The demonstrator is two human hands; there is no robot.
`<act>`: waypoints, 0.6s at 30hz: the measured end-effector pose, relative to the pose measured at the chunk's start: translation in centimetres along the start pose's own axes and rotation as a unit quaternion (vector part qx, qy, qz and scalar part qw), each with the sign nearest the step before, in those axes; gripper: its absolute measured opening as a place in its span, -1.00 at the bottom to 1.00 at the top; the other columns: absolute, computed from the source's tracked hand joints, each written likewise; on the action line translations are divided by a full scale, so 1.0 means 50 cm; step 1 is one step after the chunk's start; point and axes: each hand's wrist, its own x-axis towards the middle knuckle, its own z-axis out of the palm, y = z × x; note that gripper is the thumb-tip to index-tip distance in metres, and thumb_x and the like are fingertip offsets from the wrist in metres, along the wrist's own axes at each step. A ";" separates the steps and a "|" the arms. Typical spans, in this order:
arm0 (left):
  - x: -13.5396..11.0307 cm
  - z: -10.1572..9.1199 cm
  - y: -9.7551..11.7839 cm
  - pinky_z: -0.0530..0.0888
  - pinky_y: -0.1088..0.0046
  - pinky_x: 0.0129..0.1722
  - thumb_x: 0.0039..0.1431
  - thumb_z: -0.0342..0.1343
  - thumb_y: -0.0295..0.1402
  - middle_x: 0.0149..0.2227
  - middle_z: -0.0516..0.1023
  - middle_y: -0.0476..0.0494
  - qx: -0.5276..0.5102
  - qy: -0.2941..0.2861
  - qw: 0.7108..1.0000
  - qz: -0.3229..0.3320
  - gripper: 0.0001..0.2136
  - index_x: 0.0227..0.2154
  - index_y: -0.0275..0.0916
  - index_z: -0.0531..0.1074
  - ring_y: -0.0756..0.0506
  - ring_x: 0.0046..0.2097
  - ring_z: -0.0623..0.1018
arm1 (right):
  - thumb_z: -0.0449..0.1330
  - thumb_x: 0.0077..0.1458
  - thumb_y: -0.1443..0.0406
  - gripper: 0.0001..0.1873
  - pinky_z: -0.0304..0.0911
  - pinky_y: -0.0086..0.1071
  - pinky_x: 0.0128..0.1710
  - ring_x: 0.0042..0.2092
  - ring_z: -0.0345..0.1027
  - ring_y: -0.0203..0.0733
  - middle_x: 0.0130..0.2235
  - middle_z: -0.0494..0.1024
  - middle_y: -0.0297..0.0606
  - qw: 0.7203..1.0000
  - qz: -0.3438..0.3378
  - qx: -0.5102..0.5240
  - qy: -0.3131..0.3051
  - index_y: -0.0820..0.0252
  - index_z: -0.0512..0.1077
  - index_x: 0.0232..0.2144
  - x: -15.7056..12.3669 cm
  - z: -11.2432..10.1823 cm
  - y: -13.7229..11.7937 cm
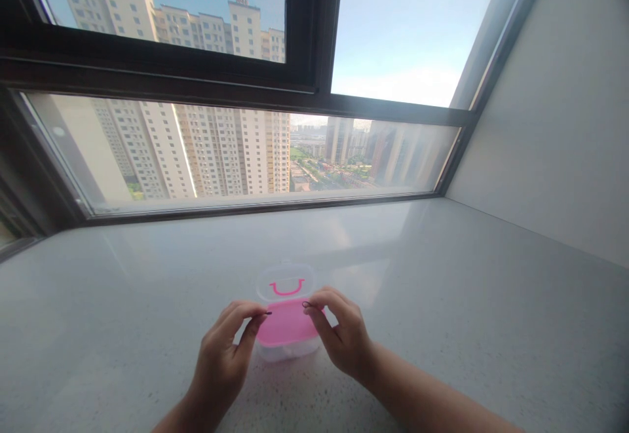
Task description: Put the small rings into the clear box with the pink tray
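Note:
A small clear plastic box [287, 333] with a pink inside sits on the pale stone sill, its clear lid [285, 282] with a pink handle swung open toward the window. My left hand [226, 354] hovers at the box's left edge, thumb and forefinger pinched on a tiny dark item. My right hand [341, 335] is at the box's right edge, also pinched on a small dark item. What these dark items are is too small to make out; they may be the two ends of one thin thing.
The wide speckled sill [442, 302] runs to a large dark-framed window [314, 99] with tower blocks outside. A plain wall [565, 125] closes the right side.

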 end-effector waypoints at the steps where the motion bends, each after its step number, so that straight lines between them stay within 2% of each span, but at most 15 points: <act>1: 0.001 0.000 0.001 0.47 0.49 -0.27 0.20 0.07 -0.42 -0.36 0.56 -0.06 0.000 0.001 1.000 0.000 -0.92 -0.33 -0.17 0.45 -0.06 -0.29 0.56 | 0.06 0.19 0.39 -0.89 0.24 -0.36 -0.35 -0.37 0.29 -0.22 -0.42 0.43 -0.24 1.000 0.000 0.000 0.000 0.20 0.38 -0.34 0.000 0.000 0.000; 18: 0.000 0.003 -0.003 0.49 0.48 -0.19 0.16 0.11 -0.44 -0.29 0.59 -0.07 0.000 0.014 1.000 0.003 -0.91 -0.30 -0.17 0.49 -0.06 -0.23 0.58 | 0.09 0.16 0.41 -0.91 0.26 -0.37 -0.35 -0.37 0.31 -0.23 -0.43 0.43 -0.25 1.000 -0.009 -0.007 0.011 0.20 0.40 -0.35 0.003 0.002 -0.002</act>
